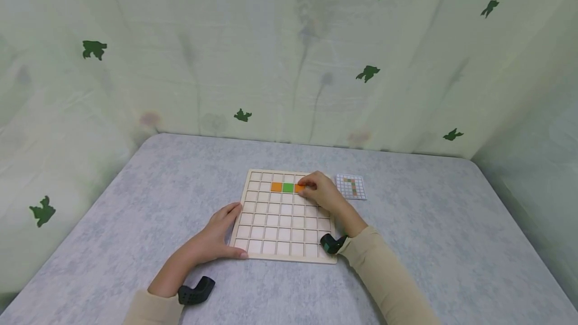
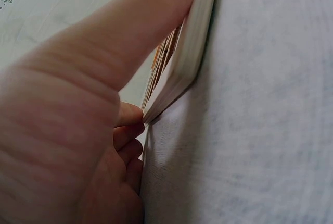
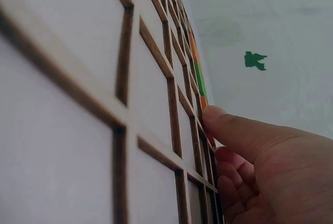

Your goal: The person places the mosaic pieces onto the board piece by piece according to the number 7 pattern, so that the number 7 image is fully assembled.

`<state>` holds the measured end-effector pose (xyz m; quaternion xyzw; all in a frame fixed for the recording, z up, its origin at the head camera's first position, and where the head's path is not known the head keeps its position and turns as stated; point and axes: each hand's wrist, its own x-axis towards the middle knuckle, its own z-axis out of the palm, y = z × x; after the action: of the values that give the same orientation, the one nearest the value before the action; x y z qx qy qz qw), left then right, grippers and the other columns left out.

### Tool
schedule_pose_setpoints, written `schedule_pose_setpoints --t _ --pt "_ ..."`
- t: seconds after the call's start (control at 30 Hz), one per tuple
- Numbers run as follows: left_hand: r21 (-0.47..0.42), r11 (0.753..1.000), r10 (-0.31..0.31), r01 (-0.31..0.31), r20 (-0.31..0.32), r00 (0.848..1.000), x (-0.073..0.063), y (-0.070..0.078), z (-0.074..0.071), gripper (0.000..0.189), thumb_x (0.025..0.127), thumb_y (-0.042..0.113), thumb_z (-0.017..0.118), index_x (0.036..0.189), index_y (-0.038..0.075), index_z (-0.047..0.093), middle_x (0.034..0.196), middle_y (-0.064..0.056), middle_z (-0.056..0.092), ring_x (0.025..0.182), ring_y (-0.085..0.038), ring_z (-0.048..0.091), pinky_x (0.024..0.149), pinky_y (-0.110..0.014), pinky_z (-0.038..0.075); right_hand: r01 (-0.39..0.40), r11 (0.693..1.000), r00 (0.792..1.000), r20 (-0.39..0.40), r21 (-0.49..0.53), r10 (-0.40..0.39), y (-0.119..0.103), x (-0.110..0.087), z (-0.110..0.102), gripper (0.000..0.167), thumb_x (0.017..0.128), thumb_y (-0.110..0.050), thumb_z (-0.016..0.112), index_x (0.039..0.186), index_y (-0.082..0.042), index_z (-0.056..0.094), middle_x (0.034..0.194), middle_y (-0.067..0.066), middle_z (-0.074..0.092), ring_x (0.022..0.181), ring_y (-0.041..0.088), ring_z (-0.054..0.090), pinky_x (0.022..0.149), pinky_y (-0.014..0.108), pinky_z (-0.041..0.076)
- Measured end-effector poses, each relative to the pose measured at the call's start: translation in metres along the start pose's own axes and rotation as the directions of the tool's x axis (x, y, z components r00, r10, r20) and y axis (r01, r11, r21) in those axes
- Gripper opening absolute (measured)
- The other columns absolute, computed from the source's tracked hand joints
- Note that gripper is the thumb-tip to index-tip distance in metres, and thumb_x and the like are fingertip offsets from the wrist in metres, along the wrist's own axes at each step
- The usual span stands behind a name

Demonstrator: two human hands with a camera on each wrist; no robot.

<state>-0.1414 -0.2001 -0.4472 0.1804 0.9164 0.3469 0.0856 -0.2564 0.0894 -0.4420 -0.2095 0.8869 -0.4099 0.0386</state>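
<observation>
My left hand (image 1: 221, 232) rests at the near left corner of a white wooden grid board (image 1: 273, 234), thumb on the front edge and fingers against the left side. In the left wrist view, the thumb crosses above the board's edge (image 2: 195, 52) while the fingertips touch its side. Up in the second row, my right hand (image 1: 322, 192) pinches an orange square tile (image 1: 298, 188) between thumb and fingers at its cell. Left of it sit a green tile (image 1: 288, 187) and another orange tile (image 1: 276, 187). The right wrist view shows the thumb (image 3: 229, 122) against the tile row.
A small pattern card (image 1: 350, 186) with a coloured grid lies just right of the board's far corner. Everything sits on a grey-blue mottled tabletop (image 1: 451, 234). A pale curtain (image 1: 271, 64) with dark green bird shapes hangs behind and at the sides.
</observation>
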Motion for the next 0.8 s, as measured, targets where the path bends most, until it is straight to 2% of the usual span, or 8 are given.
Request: schedule_pose_setpoints --t 0.17,0.23,0.4,0.6,0.73,0.8 --pt "0.004 1.0 0.002 -0.002 0.002 1.0 -0.001 0.0 -0.001 0.119 0.057 0.061 0.073 0.142 -0.001 0.016 0.145 -0.018 0.012 0.131 -0.036 0.008 0.099 -0.055 0.019 -0.054 0.998 0.998 0.015 0.037 0.054 -0.006 -0.003 -0.007 0.033 0.083 -0.016 0.066 0.115 -0.011 0.062 0.104 0.004 0.055 0.094 0.018 0.051 0.081 0.033 0.043" --pt "0.006 1.0 0.005 -0.005 0.002 1.0 -0.001 -0.001 -0.001 0.119 0.057 0.061 0.072 0.142 -0.001 0.017 0.145 -0.018 0.013 0.131 -0.036 0.008 0.099 -0.055 0.018 -0.053 0.997 0.999 0.014 0.062 0.053 -0.009 -0.005 -0.013 0.039 0.084 -0.016 0.065 0.121 -0.009 0.057 0.108 0.006 0.054 0.097 0.02 0.051 0.083 0.034 0.042" --pt "0.005 1.0 0.005 -0.005 -0.001 1.0 -0.001 -0.001 -0.001 0.119 0.057 0.061 0.073 0.142 -0.001 0.017 0.145 -0.018 0.012 0.131 -0.036 0.008 0.099 -0.055 0.019 0.019 0.991 1.0 -0.013 0.135 -0.017 -0.016 -0.016 -0.034 0.047 0.084 -0.018 0.064 0.127 -0.007 0.05 0.119 0.013 0.051 0.106 0.027 0.048 0.088 0.037 0.039" --pt "0.0 1.0 0.007 -0.007 0.001 1.0 -0.001 -0.001 -0.001 0.119 0.058 0.059 0.074 0.142 -0.002 0.017 0.145 -0.018 0.013 0.131 -0.036 0.008 0.099 -0.055 0.018 0.071 0.986 0.995 -0.077 0.148 -0.06 -0.018 -0.042 -0.058 0.048 0.082 -0.021 0.067 0.125 -0.01 0.052 0.12 0.008 0.052 0.105 0.025 0.048 0.088 0.038 0.04" --pt "0.006 1.0 0.008 -0.008 0.0 1.0 -0.001 -0.001 -0.001 0.118 0.058 0.059 0.074 0.142 -0.002 0.017 0.145 -0.018 0.013 0.131 -0.036 0.009 0.099 -0.055 0.019 0.08 0.991 0.994 -0.077 0.106 -0.072 -0.013 -0.063 -0.068 0.048 0.081 -0.019 0.067 0.125 -0.007 0.052 0.12 0.007 0.052 0.105 0.022 0.049 0.088 0.039 0.041" --pt "0.008 1.0 0.007 -0.007 0.0 1.0 0.0 -0.001 -0.001 0.118 0.058 0.059 0.074 0.142 -0.001 0.018 0.145 -0.018 0.014 0.131 -0.037 0.009 0.099 -0.055 0.019 0.075 0.992 0.996 -0.063 0.1 -0.068 -0.01 -0.074 -0.071 0.047 0.082 -0.017 0.066 0.125 -0.005 0.052 0.12 0.007 0.052 0.105 0.025 0.049 0.088 0.041 0.041"
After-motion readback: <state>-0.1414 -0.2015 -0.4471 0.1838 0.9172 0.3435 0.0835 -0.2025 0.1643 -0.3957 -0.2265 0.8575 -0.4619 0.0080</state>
